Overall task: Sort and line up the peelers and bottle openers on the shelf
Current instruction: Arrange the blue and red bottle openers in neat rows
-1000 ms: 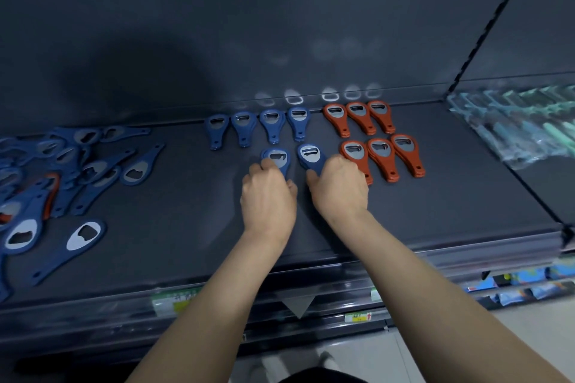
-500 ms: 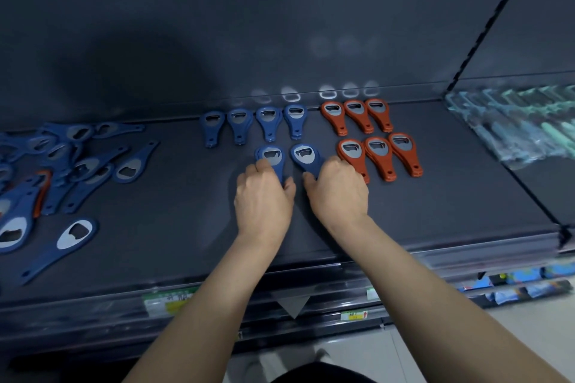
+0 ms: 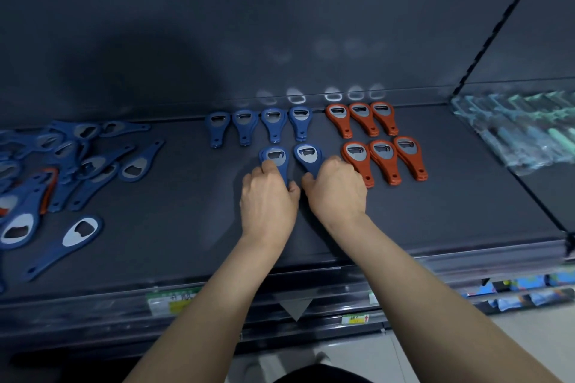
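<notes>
Fig. My left hand [image 3: 267, 196] grips the handle of one blue opener [image 3: 274, 155]; my right hand [image 3: 336, 193] grips the second opener [image 3: 308, 155] beside it. Both lie on the shelf [image 3: 435, 211], in front of a blue row [image 3: 273, 121] of four and just left of six red openers [image 3: 382, 155]. A loose heap [image 3: 93, 165] lies far left, blurred packaged peelers [image 3: 522, 130] far right.

I see four blue plastic bottle openers [image 3: 273, 121] rowed at the back, heads up; two front blue openers [image 3: 273, 154] below; six orange plastic openers [image 3: 356, 155] to the right in two rows; loose blue opener pile [image 3: 93, 163] on the left.
</notes>
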